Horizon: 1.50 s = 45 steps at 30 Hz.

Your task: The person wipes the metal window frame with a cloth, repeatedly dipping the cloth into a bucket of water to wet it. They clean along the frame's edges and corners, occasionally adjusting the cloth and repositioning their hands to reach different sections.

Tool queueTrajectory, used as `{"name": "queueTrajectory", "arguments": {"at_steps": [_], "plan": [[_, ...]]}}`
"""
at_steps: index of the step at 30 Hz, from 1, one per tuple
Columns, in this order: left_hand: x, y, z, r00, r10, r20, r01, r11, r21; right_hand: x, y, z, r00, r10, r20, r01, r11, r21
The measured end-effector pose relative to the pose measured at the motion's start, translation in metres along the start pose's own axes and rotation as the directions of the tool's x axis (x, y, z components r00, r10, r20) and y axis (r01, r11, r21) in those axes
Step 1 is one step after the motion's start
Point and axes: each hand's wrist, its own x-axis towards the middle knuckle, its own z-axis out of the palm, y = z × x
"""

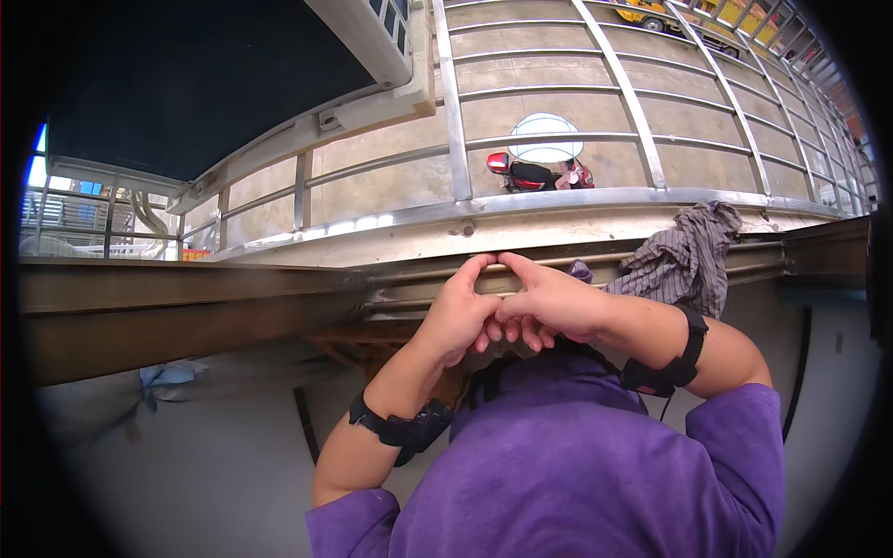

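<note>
My left hand (453, 314) and my right hand (558, 300) meet in front of my chest. Their raised index fingers touch at the tips, and the thumbs come together lower down, leaving a small gap framed between them. The other fingers point down and partly overlap. Neither hand holds a thing. Just beyond them runs the metal sliding track of a window frame (398, 277). To the right of my right hand, a crumpled striped grey cloth (687, 254) hangs over that track.
A window sash (181, 317) stands on the left. Outside is a metal bar cage (457, 118), with a large dark-faced unit in a pale casing (398, 70) at upper left. Far below, a red scooter (534, 174) and a yellow truck (638, 12) stand on pavement.
</note>
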Motion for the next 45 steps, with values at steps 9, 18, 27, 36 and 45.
{"name": "queueTrajectory", "arguments": {"at_steps": [9,18,27,36,45], "plan": [[-0.066,-0.023,-0.034,0.994,0.058,-0.089,-0.02,0.925,0.38,-0.055,0.024,0.013,0.977,-0.213,0.01,0.158,0.69,-0.706],[-0.03,-0.013,-0.013,0.978,0.197,0.063,-0.207,0.937,0.283,-0.067,0.045,0.008,0.71,-0.608,-0.354,0.371,0.751,-0.546],[0.009,-0.027,0.054,0.662,0.714,0.228,-0.615,0.343,0.71,-0.126,0.105,-0.069,0.019,-0.878,-0.478,-0.361,0.44,-0.822],[-0.008,-0.003,0.048,0.544,0.832,0.108,-0.773,0.446,0.452,-0.153,0.101,-0.134,-0.061,-0.811,-0.582,0.216,0.558,-0.801],[-0.032,-0.011,0.063,0.639,0.625,-0.449,-0.667,0.74,0.081,-0.218,0.082,-0.171,-0.083,-0.702,-0.708,0.641,0.506,-0.577]]}}
